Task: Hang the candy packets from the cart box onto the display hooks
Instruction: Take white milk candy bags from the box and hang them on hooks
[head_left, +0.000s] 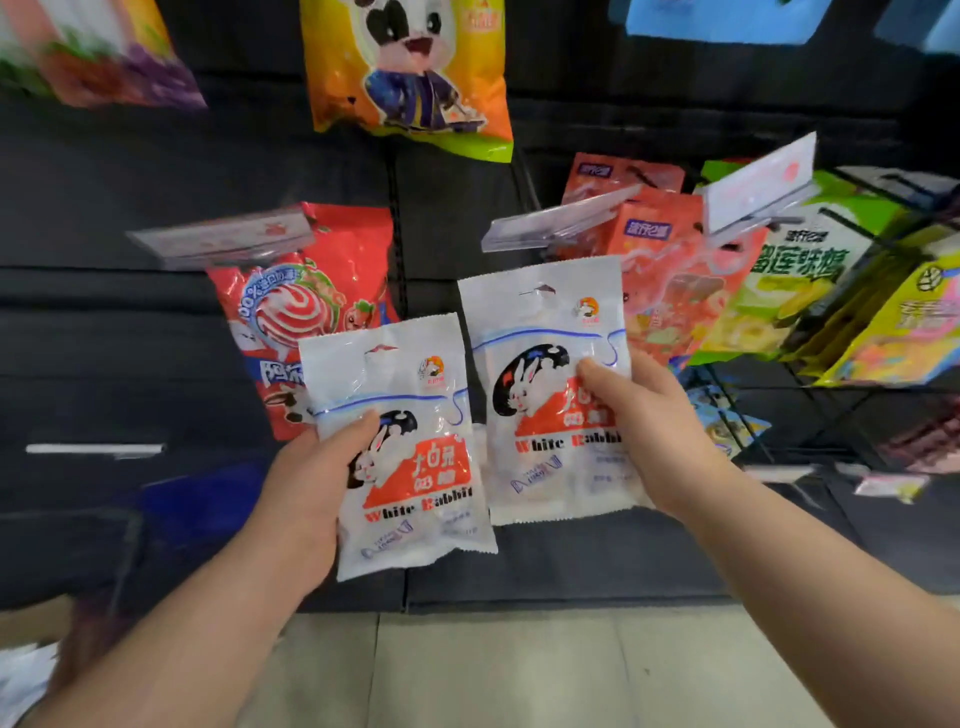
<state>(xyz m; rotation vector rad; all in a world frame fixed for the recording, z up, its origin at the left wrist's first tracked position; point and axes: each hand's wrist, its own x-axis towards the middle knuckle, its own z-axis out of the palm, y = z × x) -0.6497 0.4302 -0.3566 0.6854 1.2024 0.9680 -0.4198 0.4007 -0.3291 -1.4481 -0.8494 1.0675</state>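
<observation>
Fingers hidden, thumbs pinching fronts: left hand (306, 499) on left packet (410, 452); right hand (660, 431) on right packet (550, 395); upright, hang-holes uppermost, right of lollipop bag (311, 291).

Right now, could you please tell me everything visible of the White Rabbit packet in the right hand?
The White Rabbit candy packet is a glossy white plastic pouch with crimped top and bottom edges, a hang hole near the top, a thin blue line, a rabbit picture and a red panel above the name. It looks sealed and is held upright, slightly tilted. The right hand grips its right edge, thumb on the front.
</observation>
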